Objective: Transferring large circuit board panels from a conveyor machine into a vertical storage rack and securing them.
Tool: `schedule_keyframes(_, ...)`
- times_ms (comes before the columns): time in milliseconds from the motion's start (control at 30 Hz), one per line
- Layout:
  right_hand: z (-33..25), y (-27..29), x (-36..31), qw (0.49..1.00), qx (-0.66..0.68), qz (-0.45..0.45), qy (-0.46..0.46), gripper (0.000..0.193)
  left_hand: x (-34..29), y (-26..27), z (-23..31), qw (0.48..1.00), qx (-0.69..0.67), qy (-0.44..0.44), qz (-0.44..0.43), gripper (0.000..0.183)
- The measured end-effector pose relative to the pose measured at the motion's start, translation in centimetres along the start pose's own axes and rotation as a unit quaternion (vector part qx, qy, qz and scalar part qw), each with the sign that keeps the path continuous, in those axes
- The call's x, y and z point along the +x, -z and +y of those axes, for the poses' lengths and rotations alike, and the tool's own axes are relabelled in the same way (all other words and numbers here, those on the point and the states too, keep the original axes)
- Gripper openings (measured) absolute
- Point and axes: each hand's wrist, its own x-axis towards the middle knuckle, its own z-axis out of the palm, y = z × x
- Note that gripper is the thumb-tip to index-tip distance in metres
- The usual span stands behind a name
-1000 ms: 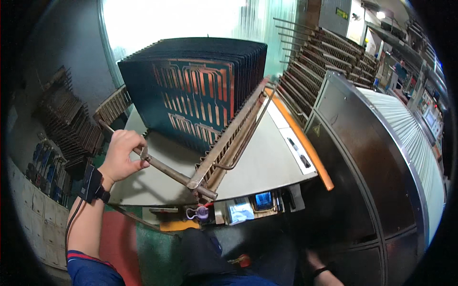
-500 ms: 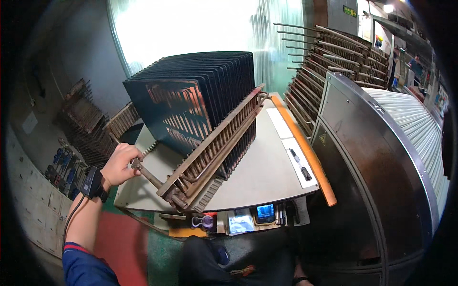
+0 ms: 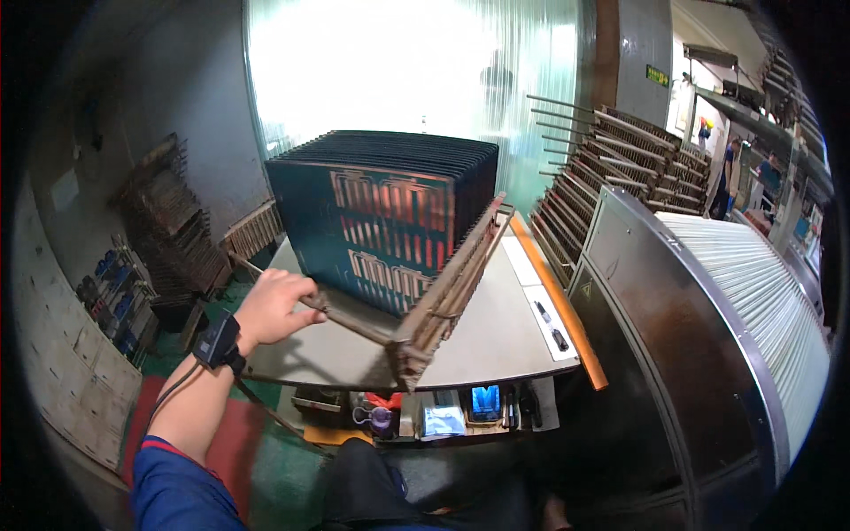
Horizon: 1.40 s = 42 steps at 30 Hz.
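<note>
A slotted metal rack [image 3: 456,283] stands over the pale tabletop, filled with a row of upright dark green panels [image 3: 310,208] with copper-coloured patterns, which look like circuit boards. My left hand [image 3: 282,305] is closed around the end of the rack's near bar [image 3: 359,327], at the left of the panels. A small black device [image 3: 217,341] with a cable is strapped to my left wrist. At the lower edge a dim patch of skin, perhaps my right hand [image 3: 555,513], shows beside my dark trousers; its fingers cannot be made out.
The table [image 3: 496,354] carries a white sheet with a black marker [image 3: 551,327] and an orange strip [image 3: 562,305] along its right edge. Below is a shelf with a lit-screen device [image 3: 486,403]. A dark metal machine [image 3: 633,327] stands right; stacked racks [image 3: 611,168] rise behind.
The rack and its panels have swung round, showing more of the front panel's face. My left hand has stayed on the bar, and the view has shifted.
</note>
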Motion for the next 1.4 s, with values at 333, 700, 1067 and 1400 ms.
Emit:
schedule_keyframes(333, -40.4, 25.5, -19.1, 0.781, 0.141, 0.284, 0.538, 0.020, 1.0, 2.2, 13.3, 0.991, 0.031, 0.090, -0.097, 0.049)
schedule_keyframes(700, -58.2, 26.3, -18.4, 0.814, -0.082, 0.180, 0.547, 0.029, 1.7, -0.2, 13.1, 0.994, -0.107, -0.015, 0.000, 0.027)
schedule_keyframes(1067, -60.8, 27.3, -19.0, 0.760, -0.155, 0.120, 0.620, 0.028, 1.5, -2.0, 11.9, 0.994, -0.043, -0.057, 0.087, 0.026)
schedule_keyframes(1400, -60.6, 28.4, -19.5, 0.778, -0.213, 0.128, 0.577, 0.027, 2.1, -1.5, 12.7, 0.997, -0.042, -0.045, 0.046, 0.036)
